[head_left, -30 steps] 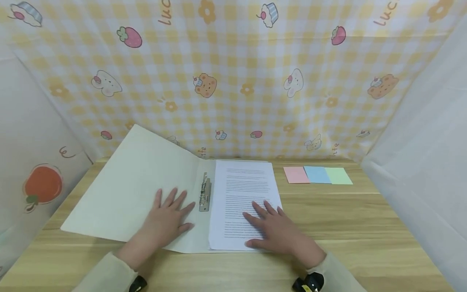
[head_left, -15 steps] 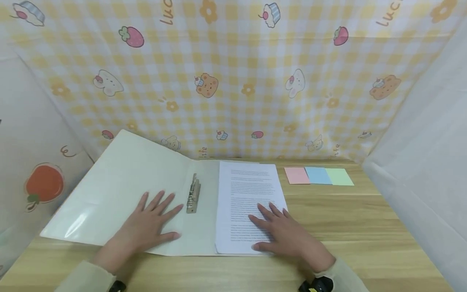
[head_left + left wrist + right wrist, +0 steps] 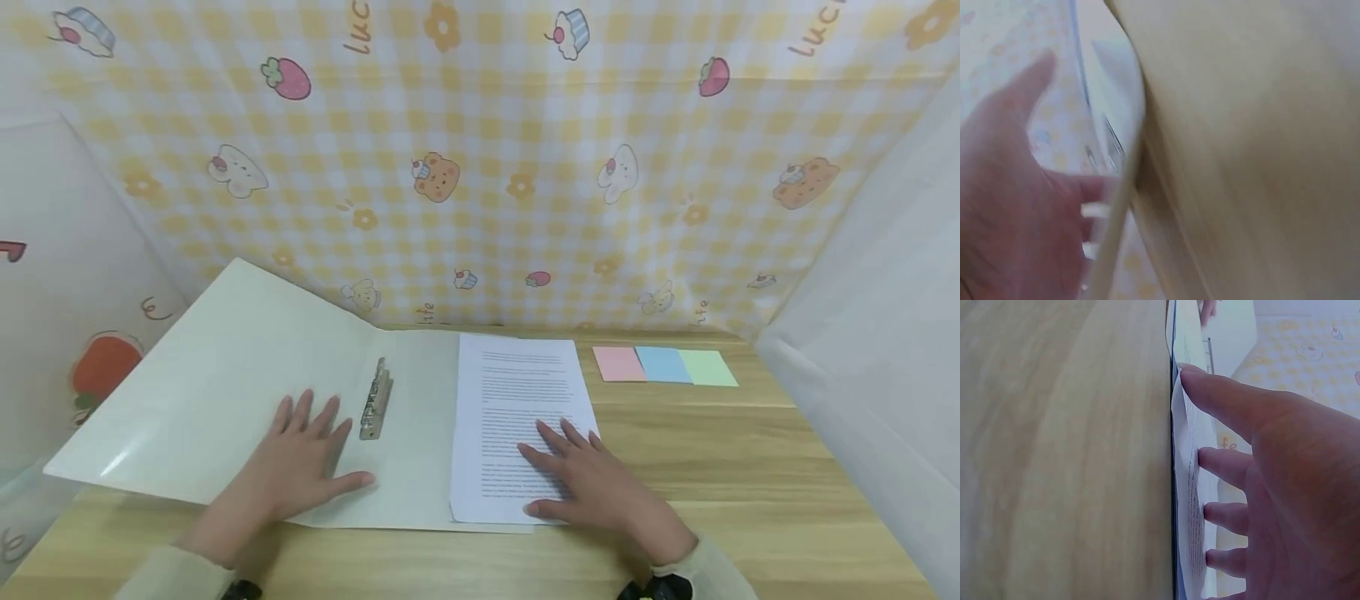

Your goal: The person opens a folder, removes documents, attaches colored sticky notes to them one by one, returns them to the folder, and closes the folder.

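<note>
A white folder lies open on the table, its left cover tilted up at the outer side. My left hand rests on that cover with the fingers spread and the thumb out toward a metal lever clip. On the folder's right half sits a stack of printed paper sheets, apart from the clip and jutting past the folder's right edge. My right hand presses on the lower right of the sheets. In the right wrist view its fingertips touch the top page.
Pink, blue and green paper squares lie in a row right of the sheets. A checkered cloth hangs behind the wooden table, with white cloth at both sides.
My left hand and the folder have slid left, widening the gap between clip and sheets. The sheets stay under my right hand, with only a slight shift right. The camera view has shifted slightly.
</note>
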`<state>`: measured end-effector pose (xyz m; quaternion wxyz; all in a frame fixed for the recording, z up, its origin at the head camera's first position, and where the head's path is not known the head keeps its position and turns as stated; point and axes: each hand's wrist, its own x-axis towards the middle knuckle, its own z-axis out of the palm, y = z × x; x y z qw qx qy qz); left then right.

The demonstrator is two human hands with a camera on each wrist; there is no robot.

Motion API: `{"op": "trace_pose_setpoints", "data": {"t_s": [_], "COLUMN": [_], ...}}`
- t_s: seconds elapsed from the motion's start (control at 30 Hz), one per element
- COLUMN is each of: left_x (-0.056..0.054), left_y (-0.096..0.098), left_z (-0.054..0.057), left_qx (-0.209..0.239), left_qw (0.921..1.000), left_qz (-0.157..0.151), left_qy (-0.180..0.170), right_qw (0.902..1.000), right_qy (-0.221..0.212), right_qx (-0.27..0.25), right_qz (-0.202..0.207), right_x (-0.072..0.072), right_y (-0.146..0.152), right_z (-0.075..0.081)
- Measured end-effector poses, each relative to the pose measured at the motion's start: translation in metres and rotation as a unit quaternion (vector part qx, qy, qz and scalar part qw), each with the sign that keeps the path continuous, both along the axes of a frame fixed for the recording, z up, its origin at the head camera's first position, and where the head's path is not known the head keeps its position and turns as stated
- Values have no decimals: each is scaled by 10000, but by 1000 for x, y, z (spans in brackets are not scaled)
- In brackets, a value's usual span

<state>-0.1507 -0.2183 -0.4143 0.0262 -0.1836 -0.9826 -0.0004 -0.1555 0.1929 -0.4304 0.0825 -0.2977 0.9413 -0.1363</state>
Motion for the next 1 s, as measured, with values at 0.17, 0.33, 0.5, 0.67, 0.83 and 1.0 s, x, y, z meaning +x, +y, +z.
{"op": "trace_pose_setpoints", "data": {"t_s": [0.17,0.33,0.5,0.67,0.83,1.0], "left_x": [4,7,10,12,11,8], "left_y": [25,39,38,25,5,-19], "left_z": [-2,-8,-10,-8,-9,-9], "left_qx": [40,135,276,383,382,442], "left_qw": [9985,9922,9837,9821,9832,9797], "left_qz": [549,1204,1519,1422,1362,1477], "left_qy": [50,-311,-925,-1174,-1153,-1284], "right_qw": [10000,10000,10000,10000,10000,9999], "right_qy": [46,43,24,7,17,-6], "right_qx": [20,8,4,-12,-32,-53], "right_qz": [3,-17,-29,-62,-77,-97], "right_x": [1,1,2,2,3,3], "right_y": [0,0,-1,-1,-1,-2], "right_z": [0,1,1,0,0,1]}}
